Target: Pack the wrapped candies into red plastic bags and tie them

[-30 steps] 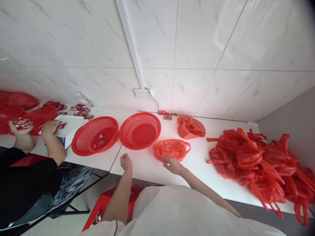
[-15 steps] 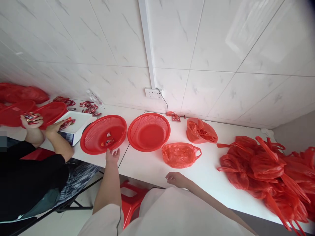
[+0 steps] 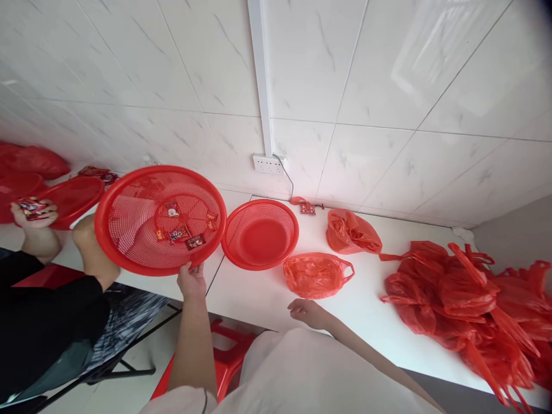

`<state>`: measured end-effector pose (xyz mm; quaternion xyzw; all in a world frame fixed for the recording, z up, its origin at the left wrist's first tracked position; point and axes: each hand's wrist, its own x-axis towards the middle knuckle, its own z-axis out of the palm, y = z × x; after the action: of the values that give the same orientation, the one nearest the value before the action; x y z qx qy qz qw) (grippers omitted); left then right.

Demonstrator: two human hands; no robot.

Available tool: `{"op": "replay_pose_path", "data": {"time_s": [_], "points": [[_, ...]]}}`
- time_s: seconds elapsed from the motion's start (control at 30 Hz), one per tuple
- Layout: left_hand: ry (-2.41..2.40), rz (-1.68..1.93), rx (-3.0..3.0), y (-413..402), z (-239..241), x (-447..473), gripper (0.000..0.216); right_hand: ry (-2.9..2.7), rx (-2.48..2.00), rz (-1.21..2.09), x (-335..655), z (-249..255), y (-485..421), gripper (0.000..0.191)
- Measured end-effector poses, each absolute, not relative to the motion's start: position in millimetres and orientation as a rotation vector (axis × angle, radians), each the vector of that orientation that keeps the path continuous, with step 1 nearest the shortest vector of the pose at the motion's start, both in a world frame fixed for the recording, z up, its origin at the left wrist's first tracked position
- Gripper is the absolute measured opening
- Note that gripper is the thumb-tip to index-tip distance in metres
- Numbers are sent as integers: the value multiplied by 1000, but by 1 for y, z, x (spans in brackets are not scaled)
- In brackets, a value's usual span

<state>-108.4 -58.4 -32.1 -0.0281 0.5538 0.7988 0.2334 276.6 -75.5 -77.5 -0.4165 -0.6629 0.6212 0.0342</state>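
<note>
My left hand (image 3: 192,280) is closed on the near rim of a red plastic basket (image 3: 129,253) with mesh sides. The basket is raised off the table and tilted; several small wrapped snack packets (image 3: 177,232) lie on its bottom. My right hand (image 3: 308,313) rests by the table's near edge, fingers loosely bent but apart, with nothing in it. Just beyond it sits an open red plastic bag (image 3: 317,276). A second red basket (image 3: 261,234) with nothing in it stands on the table, right of the raised one.
Another red bag (image 3: 352,231) stands farther back, near small red packets (image 3: 307,209) by the wall. Filled, tied red bags (image 3: 448,299) are heaped at right on the white table (image 3: 254,293). At left, a co-worker's hand (image 3: 37,214) holds packets. A red stool (image 3: 230,351) stands below.
My left hand has taken hold of the left basket's rim and lifted it, tilting it up and to the left. The packets inside have spread. My right hand has barely moved.
</note>
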Motion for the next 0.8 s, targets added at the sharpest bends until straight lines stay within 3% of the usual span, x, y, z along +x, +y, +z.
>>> {"op": "replay_pose_path", "data": {"time_s": [0.07, 0.23, 0.3, 0.4, 0.6, 0.73, 0.8], "points": [[1482, 2175, 81, -66, -14, -96, 13, -1886, -1238, 1952, 276, -68, -74, 38], [1492, 1903, 300, -78, 8, -37, 20, -1356, -946, 2091, 276, -29, -73, 82], [1518, 1713, 407, -82, 5, -6, 25, -1177, -854, 2019, 277, -18, -74, 86], [1509, 1384, 585, -86, -7, 36, 35, -925, -966, 1822, 280, -16, -74, 76], [1625, 884, 1220, -82, -31, 59, 52, -465, -1227, 1587, 317, -42, -74, 37], [1976, 523, 1357, -70, -55, 39, 58, -384, -1230, 1498, 351, -50, -77, 37], [2008, 584, 1295, -62, -69, 31, 57, -357, -1246, 1492, 362, -52, -80, 42]]}}
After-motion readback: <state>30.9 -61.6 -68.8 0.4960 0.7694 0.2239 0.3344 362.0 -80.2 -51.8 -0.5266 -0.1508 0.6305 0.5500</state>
